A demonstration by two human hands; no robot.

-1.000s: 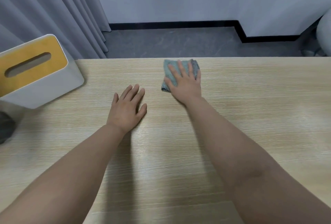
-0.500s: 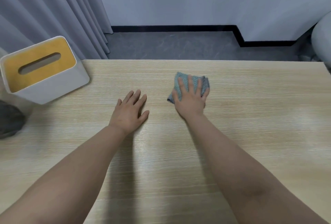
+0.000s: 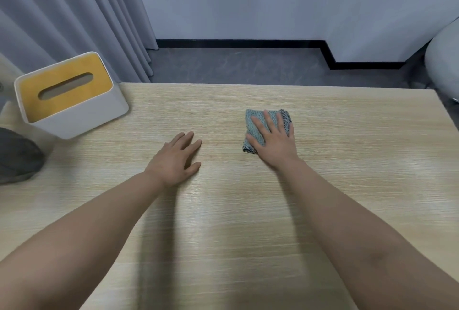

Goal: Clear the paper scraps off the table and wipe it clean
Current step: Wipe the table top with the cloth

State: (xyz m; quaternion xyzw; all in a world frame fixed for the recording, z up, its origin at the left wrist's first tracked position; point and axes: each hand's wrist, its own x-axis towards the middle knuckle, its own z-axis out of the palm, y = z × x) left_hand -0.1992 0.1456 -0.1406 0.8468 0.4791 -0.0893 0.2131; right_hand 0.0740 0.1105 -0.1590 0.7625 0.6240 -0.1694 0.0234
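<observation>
Right hand (image 3: 274, 143) flat, fingers straight and spread, pressing folded grey-blue cloth (image 3: 255, 127) onto wooden table (image 3: 223, 235), left hand (image 3: 175, 160) flat nearby, fingers together, touching bare tabletop

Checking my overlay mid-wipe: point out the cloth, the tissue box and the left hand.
cloth (image 3: 255, 121), head view, bare teal corner beyond the fingers
tissue box (image 3: 82, 117), head view, white front wall
left hand (image 3: 173, 160), head view, back of the hand

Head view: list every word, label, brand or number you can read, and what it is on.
None: no text can be read.
The tissue box, the cloth under the right hand, the table and the left hand show no lettering.
</observation>
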